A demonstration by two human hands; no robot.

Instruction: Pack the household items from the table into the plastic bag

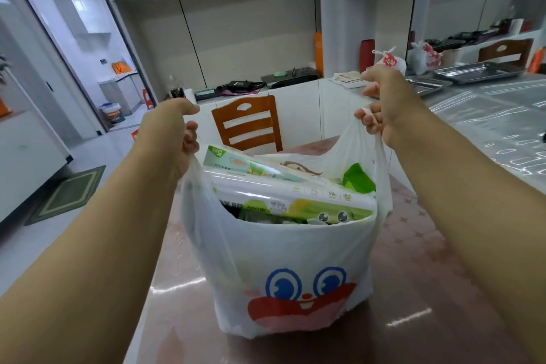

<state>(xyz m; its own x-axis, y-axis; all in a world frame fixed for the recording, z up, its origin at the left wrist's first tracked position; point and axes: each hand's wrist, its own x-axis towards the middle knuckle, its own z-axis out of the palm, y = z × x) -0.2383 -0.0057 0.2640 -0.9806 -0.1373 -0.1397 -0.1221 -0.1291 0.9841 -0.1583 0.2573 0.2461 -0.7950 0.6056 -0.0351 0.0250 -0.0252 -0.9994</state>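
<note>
At the centre of the frame, your left hand (174, 127) and right hand (384, 100) each clench a handle of the full plastic bag (292, 269) standing on the desk (413, 289).

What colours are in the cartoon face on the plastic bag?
Blue eyes, red mouth on the white plastic bag, head view.

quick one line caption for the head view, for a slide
Left hand and right hand each grip a handle of the full plastic bag on the table.
</note>
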